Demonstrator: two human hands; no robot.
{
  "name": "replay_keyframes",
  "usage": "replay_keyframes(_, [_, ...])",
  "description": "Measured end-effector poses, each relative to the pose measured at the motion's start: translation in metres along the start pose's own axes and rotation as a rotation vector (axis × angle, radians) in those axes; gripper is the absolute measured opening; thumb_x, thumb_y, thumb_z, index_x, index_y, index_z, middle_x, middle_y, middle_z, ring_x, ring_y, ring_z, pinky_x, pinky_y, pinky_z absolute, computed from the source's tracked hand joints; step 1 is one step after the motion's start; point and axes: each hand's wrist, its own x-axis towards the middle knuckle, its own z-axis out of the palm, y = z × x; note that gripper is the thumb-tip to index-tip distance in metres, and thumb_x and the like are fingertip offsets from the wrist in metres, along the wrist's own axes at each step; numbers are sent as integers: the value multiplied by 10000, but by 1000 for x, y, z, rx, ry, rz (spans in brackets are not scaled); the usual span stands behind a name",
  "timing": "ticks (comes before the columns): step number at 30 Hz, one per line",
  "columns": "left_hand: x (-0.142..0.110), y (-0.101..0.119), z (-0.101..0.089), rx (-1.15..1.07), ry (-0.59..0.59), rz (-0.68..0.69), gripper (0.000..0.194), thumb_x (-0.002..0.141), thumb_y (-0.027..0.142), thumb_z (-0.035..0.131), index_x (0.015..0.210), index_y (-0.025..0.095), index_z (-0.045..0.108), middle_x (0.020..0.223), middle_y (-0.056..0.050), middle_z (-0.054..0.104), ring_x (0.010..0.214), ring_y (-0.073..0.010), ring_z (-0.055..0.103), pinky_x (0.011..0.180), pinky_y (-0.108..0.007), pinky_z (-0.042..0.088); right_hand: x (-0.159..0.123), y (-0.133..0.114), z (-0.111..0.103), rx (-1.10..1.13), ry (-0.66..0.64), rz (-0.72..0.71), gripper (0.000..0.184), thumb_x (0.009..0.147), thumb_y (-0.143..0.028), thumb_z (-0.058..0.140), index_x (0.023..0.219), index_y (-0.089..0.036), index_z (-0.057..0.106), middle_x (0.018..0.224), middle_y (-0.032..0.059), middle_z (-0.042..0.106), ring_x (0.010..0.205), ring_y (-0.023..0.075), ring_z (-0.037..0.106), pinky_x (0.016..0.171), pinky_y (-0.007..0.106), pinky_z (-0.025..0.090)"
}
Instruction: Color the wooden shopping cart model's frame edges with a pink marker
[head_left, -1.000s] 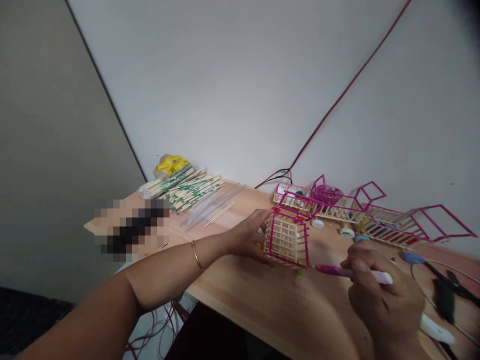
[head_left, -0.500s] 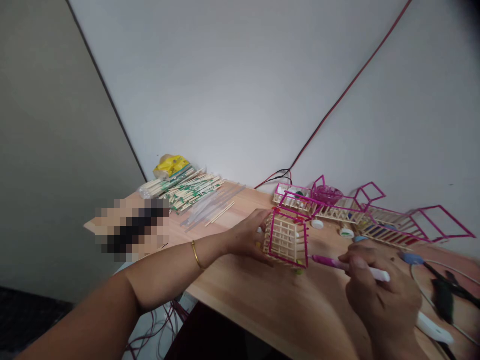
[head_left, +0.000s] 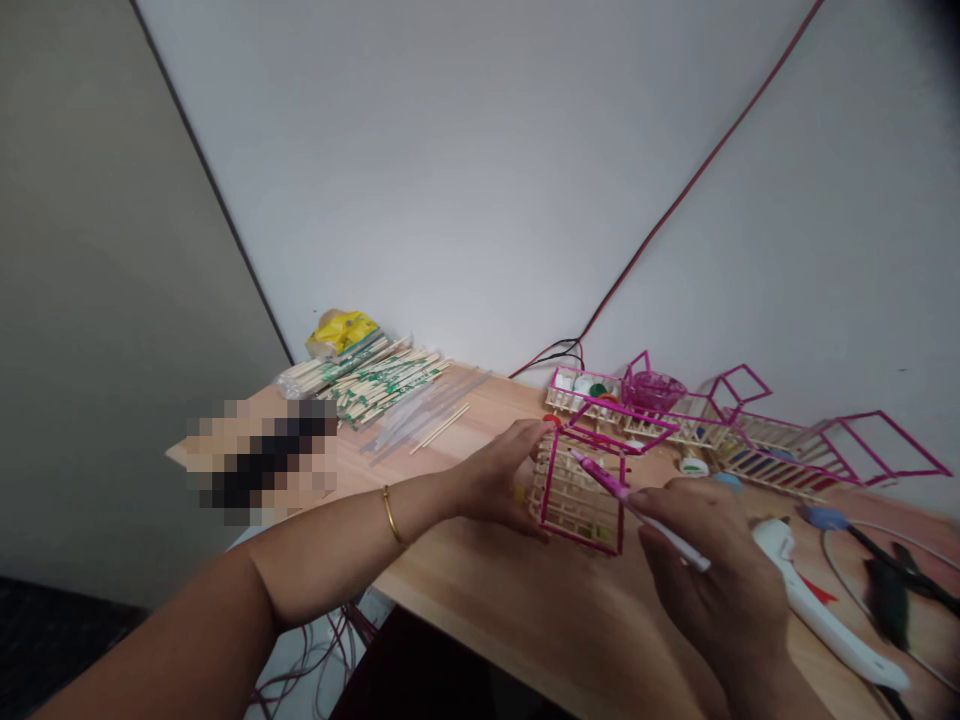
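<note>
Between both hands [head_left: 502,478] [head_left: 716,565], pink-edged stick frame [head_left: 581,502]

We get dim, diffuse light, palest midway across the white wall [head_left: 480,220]; soft shadows dull the tabletop [head_left: 487,580], coarse pixelation masks its left end, and the top-right corner darkens.

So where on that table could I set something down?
Bare wood shows along the table's near side, between left hand and right hand. A smaller patch lies between the loose sticks and pink-edged racks. The right end is crowded: white tool, dark object.
</note>
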Motion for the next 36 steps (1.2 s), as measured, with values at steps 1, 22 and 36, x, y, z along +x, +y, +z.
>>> replay_keyframes(1, [0, -1, 1, 3, 2, 14, 1257, 451, 455, 936, 1492, 197, 280, 1467, -183, 413, 1377, -364, 387, 1160, -527, 368, 0, 0, 2, -15, 0, -1, 144, 907, -301, 598, 1003, -228, 676, 838, 44, 616, 807, 181, 579, 709, 321, 464])
replay_keyframes(22, [-3, -2, 8, 90, 4, 151, 1288, 556, 470, 901, 1546, 246, 108, 1491, -192, 369, 1402, -370, 360, 1159, -547, 380, 1, 2, 7, -96, -12, -76, 130, 907, -261, 576, 1009, -242, 653, 854, 47, 634, 831, 193, 583, 726, 334, 453])
replay_keyframes(36, [-4, -7, 12, 156, 19, 208, 1386, 545, 493, 899, 1538, 303, -51, 1500, -193, 334, 1414, -388, 348, 1159, -560, 377, 0, 1, 5, -86, -21, -84, 133, 920, -276, 571, 1020, -226, 644, 830, 40, 653, 822, 196, 577, 747, 342, 429])
